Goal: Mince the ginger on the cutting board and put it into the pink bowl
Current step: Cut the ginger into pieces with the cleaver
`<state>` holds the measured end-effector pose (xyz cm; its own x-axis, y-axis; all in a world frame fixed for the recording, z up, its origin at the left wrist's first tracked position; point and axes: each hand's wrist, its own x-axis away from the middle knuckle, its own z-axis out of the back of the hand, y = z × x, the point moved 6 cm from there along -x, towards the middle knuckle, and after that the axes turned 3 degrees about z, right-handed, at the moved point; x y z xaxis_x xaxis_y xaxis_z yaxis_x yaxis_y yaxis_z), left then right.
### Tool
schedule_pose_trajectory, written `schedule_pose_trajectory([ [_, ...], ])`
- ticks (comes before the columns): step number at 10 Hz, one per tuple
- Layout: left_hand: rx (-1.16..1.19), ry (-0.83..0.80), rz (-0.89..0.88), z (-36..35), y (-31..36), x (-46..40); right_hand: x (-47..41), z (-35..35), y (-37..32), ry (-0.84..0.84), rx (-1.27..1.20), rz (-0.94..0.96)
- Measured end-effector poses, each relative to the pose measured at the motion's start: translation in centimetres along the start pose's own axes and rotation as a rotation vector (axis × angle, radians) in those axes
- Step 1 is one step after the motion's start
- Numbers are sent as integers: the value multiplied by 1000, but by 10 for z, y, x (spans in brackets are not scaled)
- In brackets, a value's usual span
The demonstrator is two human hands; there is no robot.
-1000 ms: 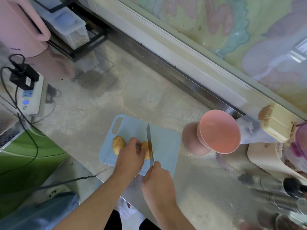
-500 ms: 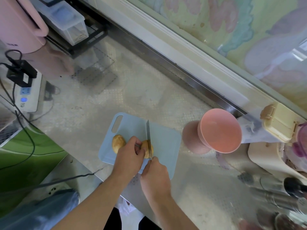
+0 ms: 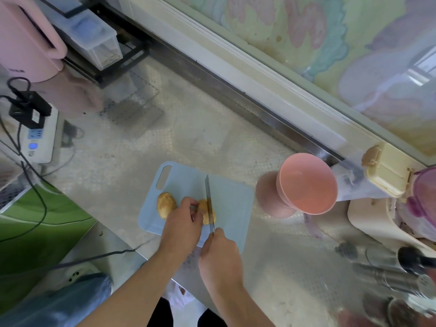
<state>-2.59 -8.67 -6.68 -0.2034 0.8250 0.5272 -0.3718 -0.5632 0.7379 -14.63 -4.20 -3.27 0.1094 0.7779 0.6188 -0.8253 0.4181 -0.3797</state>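
Left hand [image 3: 182,226] pins ginger [image 3: 207,211] on board [image 3: 232,204], fingertips just beside knife [image 3: 208,201] gripped by right hand [image 3: 220,258]. Risk: round piece rolls, blade nicks fingers. Bowl [image 3: 306,184] empty.

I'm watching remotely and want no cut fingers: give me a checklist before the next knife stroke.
1. Ginger being cut steadied by left hand: ok.
2. Knife gripped by right hand: ok.
3. Left fingers clear of blade: cannot tell, they sit very close.
4. Cutting board flat on counter: ok.
5. Second ginger piece out of the blade's way: ok.
6. Pink bowl upright, ready to fill: not ok, it looks tipped.
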Motion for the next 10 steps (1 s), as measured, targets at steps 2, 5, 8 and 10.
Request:
schedule_pose_trajectory([
  [2,-299,175,-472,27,69,17,-7,-5,3,19,-25,-13],
  [5,-1447,-486,-586,-55,104,5,3,2,6,-25,-179,-128],
  [8,-1243,-455,-703,-46,128,12,3,11,-3,9,-60,31],
  [10,-36,255,-521,43,109,13,3,24,-8,135,-160,67],
])
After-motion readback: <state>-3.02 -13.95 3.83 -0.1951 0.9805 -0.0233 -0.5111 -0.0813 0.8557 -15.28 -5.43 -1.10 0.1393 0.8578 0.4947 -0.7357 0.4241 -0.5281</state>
